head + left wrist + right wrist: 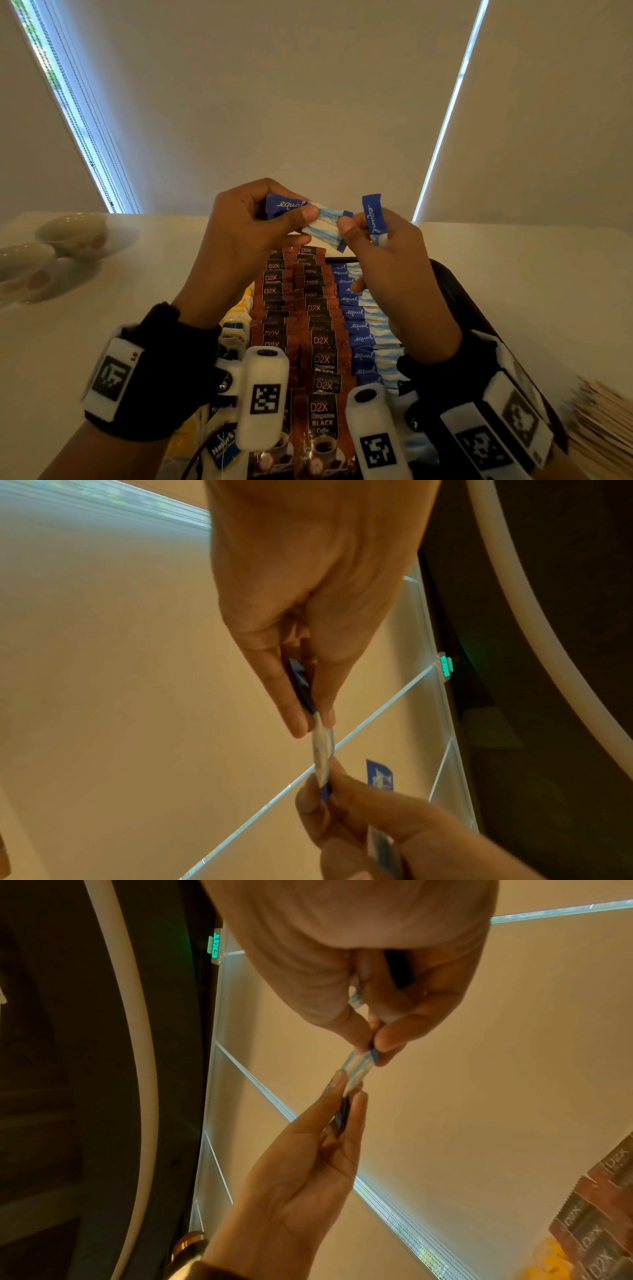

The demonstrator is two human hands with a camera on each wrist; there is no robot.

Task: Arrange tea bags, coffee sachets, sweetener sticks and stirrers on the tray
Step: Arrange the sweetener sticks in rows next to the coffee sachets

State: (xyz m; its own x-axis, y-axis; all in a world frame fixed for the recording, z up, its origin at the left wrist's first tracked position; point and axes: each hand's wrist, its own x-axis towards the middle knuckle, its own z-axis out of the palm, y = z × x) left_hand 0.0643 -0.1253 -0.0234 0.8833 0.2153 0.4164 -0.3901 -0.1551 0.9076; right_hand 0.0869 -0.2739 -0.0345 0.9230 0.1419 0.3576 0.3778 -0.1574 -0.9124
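Both hands are raised above the black tray [457, 287]. My left hand [291, 209] pinches the blue "equal" end of two fanned sweetener sticks [327, 219]. My right hand [354, 229] pinches their far ends and also holds another sweetener stick [374, 216] upright in its fingers. The left wrist view shows the left hand [313, 721] and right hand [329, 780] pinching opposite ends of a stick [322, 748]. On the tray lie rows of brown D2X coffee sachets [318, 339], blue sweetener sticks [359, 325] to their right and yellow tea bags [236, 315] to their left.
Two pale cups [72, 233] stand on the white table at the far left. A stack of thin wooden stirrers [603, 425] lies at the lower right, beside the tray. Window blinds rise behind the table.
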